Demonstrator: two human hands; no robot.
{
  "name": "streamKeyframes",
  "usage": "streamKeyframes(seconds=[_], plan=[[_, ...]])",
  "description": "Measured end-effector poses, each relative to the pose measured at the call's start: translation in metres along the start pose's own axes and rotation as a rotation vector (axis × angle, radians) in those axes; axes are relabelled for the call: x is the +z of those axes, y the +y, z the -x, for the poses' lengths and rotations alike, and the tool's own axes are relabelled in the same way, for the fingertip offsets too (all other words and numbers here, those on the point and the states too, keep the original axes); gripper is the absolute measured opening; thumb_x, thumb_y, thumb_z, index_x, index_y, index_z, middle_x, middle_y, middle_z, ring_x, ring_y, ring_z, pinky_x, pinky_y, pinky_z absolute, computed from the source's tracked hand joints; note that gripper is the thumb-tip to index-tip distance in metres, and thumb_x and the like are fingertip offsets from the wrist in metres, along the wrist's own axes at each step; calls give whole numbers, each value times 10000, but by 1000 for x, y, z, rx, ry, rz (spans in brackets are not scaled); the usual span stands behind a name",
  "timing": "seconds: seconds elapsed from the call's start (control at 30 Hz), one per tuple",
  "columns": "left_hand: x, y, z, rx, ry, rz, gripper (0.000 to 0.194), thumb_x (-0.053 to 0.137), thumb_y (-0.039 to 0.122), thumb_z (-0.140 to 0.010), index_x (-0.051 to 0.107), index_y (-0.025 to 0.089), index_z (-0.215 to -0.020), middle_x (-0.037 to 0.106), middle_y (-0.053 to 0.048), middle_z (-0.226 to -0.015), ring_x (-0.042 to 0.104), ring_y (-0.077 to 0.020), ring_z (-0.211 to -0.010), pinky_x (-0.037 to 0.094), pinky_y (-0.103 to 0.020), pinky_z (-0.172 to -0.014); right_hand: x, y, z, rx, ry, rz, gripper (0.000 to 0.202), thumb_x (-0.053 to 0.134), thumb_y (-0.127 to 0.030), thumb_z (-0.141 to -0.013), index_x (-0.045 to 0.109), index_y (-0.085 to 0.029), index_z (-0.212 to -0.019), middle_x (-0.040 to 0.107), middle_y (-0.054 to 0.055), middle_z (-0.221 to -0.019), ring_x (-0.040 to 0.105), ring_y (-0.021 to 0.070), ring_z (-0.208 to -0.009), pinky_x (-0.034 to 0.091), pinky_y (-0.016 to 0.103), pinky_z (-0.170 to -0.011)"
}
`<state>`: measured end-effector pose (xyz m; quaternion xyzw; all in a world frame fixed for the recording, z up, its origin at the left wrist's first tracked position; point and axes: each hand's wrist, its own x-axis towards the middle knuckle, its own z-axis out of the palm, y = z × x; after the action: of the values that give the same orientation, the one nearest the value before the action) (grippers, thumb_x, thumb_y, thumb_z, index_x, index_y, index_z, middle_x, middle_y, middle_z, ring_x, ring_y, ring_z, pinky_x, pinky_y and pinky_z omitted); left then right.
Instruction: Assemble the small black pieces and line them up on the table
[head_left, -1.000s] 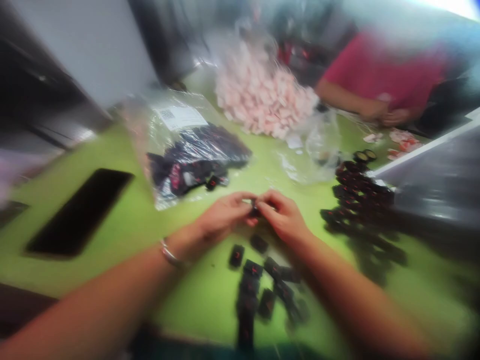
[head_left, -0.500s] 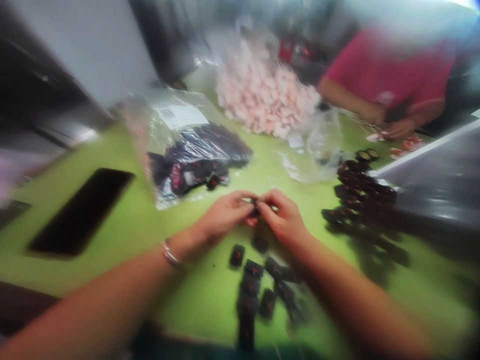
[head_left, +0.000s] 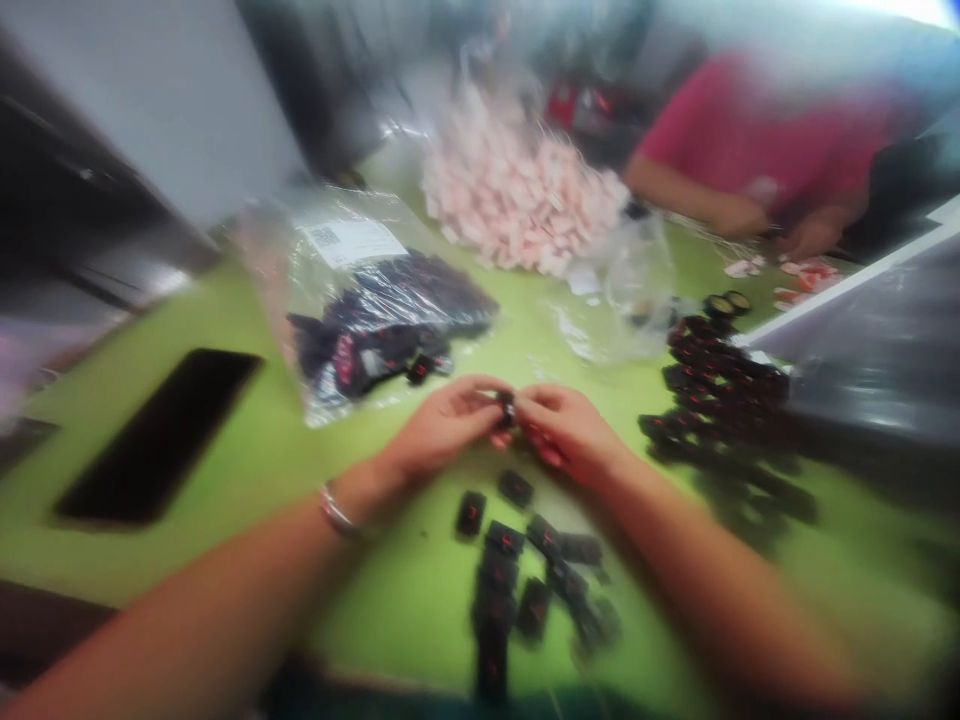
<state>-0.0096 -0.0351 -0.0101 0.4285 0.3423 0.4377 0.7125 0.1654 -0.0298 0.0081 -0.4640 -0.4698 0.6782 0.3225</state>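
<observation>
The whole view is smeared. Between the fingertips of the left hand (head_left: 442, 430) and right hand (head_left: 566, 432), a small dark piece (head_left: 508, 408) is mostly covered, its shape unreadable. Just below the hands, the black packets (head_left: 517, 575) carry illegible red marks. Far beyond the right hand, a co-worker's hands (head_left: 806, 238) blur together.

Green table top (head_left: 225, 450) showing smooth and matt, clear plastic bag (head_left: 360, 290) glinting glossy and crinkled with a white paper label (head_left: 351, 240), black phone (head_left: 161, 435) lying smooth and dark, metal bangle (head_left: 337, 515) shining on the left wrist, small black piece (head_left: 507, 408) looking like hard plastic.
</observation>
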Motion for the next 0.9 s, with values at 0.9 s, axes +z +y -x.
streamKeyframes(seconds=[0.9], plan=[[0, -4, -2, -35, 89, -130, 346, 756, 228, -700, 619, 102, -991, 702, -31, -738, 652, -121, -620, 527, -254, -657, 15, 3, 1, -212, 295, 520, 126, 549, -190, -704, 511, -192, -584, 522, -51, -462, 454, 77, -405, 356, 197, -404]])
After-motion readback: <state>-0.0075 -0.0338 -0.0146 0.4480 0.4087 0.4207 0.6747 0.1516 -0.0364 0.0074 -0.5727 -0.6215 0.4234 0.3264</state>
